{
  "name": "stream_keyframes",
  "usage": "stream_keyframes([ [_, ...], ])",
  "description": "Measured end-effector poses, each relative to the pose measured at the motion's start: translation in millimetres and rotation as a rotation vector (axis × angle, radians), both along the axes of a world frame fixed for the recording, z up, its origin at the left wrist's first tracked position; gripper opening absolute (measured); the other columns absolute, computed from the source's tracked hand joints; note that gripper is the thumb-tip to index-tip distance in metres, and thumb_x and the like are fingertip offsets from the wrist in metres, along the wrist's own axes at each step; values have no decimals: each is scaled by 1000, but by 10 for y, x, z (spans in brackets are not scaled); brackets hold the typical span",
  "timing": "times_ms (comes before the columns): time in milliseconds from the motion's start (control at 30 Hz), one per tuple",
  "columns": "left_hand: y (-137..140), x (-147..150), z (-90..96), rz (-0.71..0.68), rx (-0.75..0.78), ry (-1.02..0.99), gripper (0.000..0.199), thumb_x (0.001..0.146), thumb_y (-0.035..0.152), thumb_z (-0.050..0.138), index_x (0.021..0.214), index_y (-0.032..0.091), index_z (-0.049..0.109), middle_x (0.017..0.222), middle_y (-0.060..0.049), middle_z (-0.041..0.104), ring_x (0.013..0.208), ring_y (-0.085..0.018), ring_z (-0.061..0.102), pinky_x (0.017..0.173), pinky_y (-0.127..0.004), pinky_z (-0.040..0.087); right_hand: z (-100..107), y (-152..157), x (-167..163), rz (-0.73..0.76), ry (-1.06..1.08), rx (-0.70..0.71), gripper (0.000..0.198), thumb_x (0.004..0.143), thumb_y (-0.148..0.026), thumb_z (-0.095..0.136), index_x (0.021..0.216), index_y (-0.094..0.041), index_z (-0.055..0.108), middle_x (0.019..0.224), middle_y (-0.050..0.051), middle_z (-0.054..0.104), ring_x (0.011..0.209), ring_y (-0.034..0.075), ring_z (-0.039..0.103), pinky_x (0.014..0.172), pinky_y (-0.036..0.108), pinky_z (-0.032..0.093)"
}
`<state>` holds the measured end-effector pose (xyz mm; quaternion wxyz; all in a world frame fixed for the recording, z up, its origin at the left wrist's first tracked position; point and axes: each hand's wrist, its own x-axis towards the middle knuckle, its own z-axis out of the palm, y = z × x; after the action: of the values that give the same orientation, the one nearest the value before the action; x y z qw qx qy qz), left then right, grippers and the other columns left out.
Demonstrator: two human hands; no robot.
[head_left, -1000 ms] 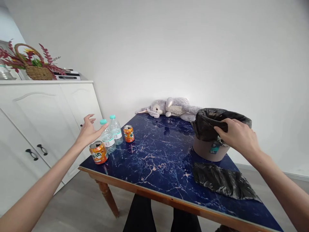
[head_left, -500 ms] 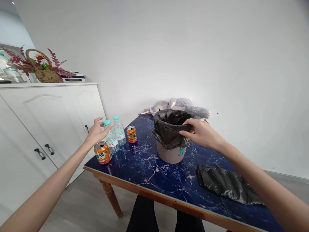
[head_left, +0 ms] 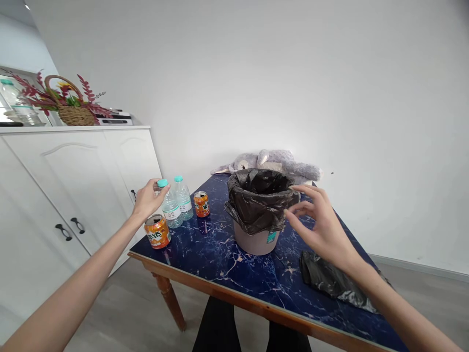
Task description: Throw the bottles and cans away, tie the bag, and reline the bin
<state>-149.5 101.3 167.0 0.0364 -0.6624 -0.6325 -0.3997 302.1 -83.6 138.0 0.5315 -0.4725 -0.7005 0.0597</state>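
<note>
My left hand (head_left: 149,199) has its thumb and fingers round the teal cap of the nearer clear water bottle (head_left: 170,208), which stands upright on the table. Beside it is a second water bottle (head_left: 184,199). One orange drink can (head_left: 157,231) sits in front of the bottles, another orange can (head_left: 202,204) to their right. A grey-beige bin (head_left: 254,243) holds a black bin bag (head_left: 258,208) folded over its rim. At the bin's right side, my right hand (head_left: 318,222) is open, fingers spread and curved, fingertips close to the bag's edge.
Folded black bags (head_left: 330,278) lie at the right of the blue marbled table (head_left: 220,254). Behind the bin, a grey plush toy (head_left: 282,160) rests against the wall. A white cabinet (head_left: 80,181) on the left bears a flower basket (head_left: 76,115).
My left hand has closed in on the nearer bottle's cap. My right hand has let go of the bag's rim and moved right and down. The bin has shifted slightly left.
</note>
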Motion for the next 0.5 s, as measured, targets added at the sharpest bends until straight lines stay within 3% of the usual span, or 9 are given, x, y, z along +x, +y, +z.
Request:
stream_keyframes([
  [133,-168,37,229,56,60,-40,43,89,50,62,118,19,65,119,-12,78,112,-29,75,100,-44,59,-546,-138,173,-143,206,-99,45,103,-51,57,139,-26,48,112,10,66,87,23,72,73,40,62],
  [233,-395,83,493,77,149,-39,41,88,46,66,118,18,66,117,-9,79,108,-28,76,96,-46,62,-1052,-190,344,-223,331,-163,42,100,-56,59,129,-25,51,129,14,64,86,23,73,66,37,62],
  [333,-739,260,802,45,378,-19,44,90,48,68,121,18,67,114,-5,79,102,-25,77,91,-45,65,-1508,-216,479,-250,388,-239,43,99,-57,60,125,-24,54,126,14,66,85,23,73,68,37,63],
  [433,-1143,623,1096,-69,661,-10,45,94,50,66,126,19,64,120,-3,77,112,-23,75,96,-42,64,-1804,-217,559,-242,408,-312,42,98,-57,59,124,-23,55,121,14,68,83,24,74,67,38,63],
  [500,-1375,930,1248,-179,718,-8,45,98,49,60,132,20,56,129,-2,72,124,-24,70,97,-44,64,-1894,-208,582,-231,400,-334,42,98,-57,59,123,-23,56,117,13,71,83,25,75,68,38,63],
])
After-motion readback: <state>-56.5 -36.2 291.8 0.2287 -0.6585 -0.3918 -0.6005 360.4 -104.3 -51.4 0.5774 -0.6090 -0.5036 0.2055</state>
